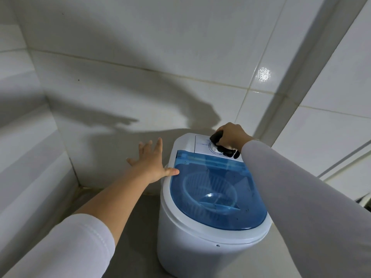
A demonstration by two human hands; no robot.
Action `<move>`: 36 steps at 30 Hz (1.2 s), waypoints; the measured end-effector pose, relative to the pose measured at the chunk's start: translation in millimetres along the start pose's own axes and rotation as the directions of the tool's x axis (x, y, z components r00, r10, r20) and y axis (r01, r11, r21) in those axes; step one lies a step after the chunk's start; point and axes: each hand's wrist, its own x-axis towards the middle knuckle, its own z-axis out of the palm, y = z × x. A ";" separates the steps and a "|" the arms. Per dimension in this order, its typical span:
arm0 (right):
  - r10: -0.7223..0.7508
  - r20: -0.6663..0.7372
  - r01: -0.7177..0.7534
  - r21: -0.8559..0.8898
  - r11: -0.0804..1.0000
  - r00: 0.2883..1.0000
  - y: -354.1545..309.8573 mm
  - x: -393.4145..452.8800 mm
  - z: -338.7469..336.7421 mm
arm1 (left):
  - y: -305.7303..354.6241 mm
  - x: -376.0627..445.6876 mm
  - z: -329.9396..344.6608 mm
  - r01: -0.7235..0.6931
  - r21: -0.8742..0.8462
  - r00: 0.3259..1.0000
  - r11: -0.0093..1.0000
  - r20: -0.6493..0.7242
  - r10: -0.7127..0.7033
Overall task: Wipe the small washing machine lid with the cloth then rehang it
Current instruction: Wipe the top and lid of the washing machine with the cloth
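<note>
Right hand [230, 135] grips a dark cloth [224, 148] on the control panel [202, 144]; left hand [152, 159] open, thumb touching the blue lid [216, 193] beside it; lid appears unwiped, rehanging outstanding.

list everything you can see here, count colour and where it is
washing machine: one, white body, standing on the grey floor near the tiled corner
lid: one, see-through blue, shut on top of the machine, drum visible beneath
control panel: one, white with a round dial, behind the lid at the back of the machine
cloth: one, black, bunched on the control panel under the right hand
wall tiles: many, white and glossy, behind and on both sides
floor: one, grey, under the machine
sleeves: two, white, on both forearms
left hand: one, open, fingers spread, thumb on the lid's left edge
right hand: one, closed on the cloth at the dial
</note>
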 end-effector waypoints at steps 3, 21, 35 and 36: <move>-0.045 -0.014 0.045 -0.049 0.998 0.999 -1.6 0.0 2.9 | -0.6 0.5 1.0 0.001 -0.005 1.000 1.000 0.007 -0.001; -0.139 -0.010 0.137 -0.124 0.983 0.990 13.6 -24.1 -49.3 | -0.5 -6.2 3.1 0.010 -0.067 0.999 0.998 -0.051 -0.014; -0.503 0.025 0.489 -0.280 0.826 0.864 -64.4 -28.5 -11.6 | -10.1 -29.8 0.9 -0.021 -0.136 1.000 0.990 0.021 0.024; -0.515 0.021 0.500 -0.277 0.821 0.857 -66.5 -27.2 -7.0 | -11.5 -30.4 2.0 -0.025 -0.139 0.999 0.990 0.037 0.031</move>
